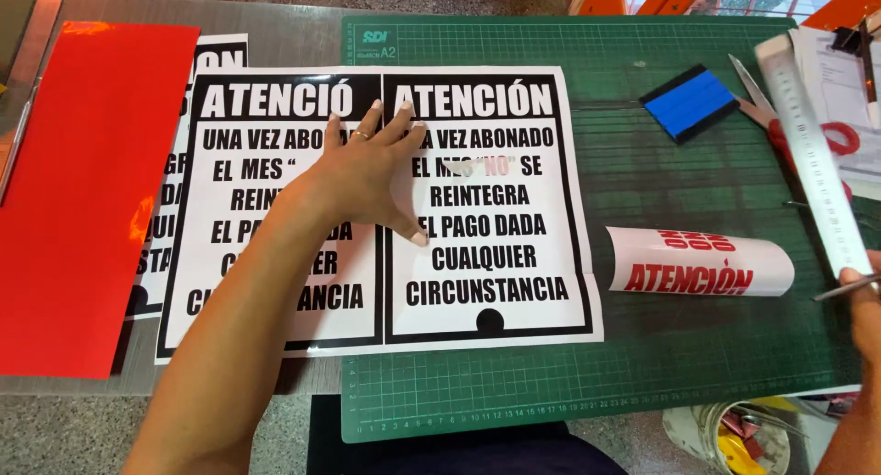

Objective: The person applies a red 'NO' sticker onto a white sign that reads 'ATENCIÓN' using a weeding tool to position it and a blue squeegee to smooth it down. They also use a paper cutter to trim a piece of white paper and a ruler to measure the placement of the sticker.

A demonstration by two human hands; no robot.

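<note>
Head view, left hand: the left hand [367, 177] lies flat with fingers spread wide, palm down across the seam between two black-and-white printed sheets [486, 204]; it grips nothing, only presses.
Head view, right hand: the right hand [864, 296] sits at the frame's right edge, closed around the lower end of a long metal ruler [812, 154] that slants up and away; a thin dark tool may also be pinched there, but the edge of the view cuts it off.
Sheets: they lie side by side, half on the green cutting mat [642, 383] and half on the grey worktop [275, 34], with another printed sheet tucked under their left edge.
Nearby: a red sheet [83, 200] lies at far left; a curled white strip with red lettering [702, 262] rests on the mat just right of the sheets; a blue squeegee [690, 101] and red-handled scissors [826, 135] lie further back.
Doing it well: keep the palm pressure even so the sheets stay square to the mat's grid, and lay the ruler down flat before any cut, fingers clear of its edge.
</note>
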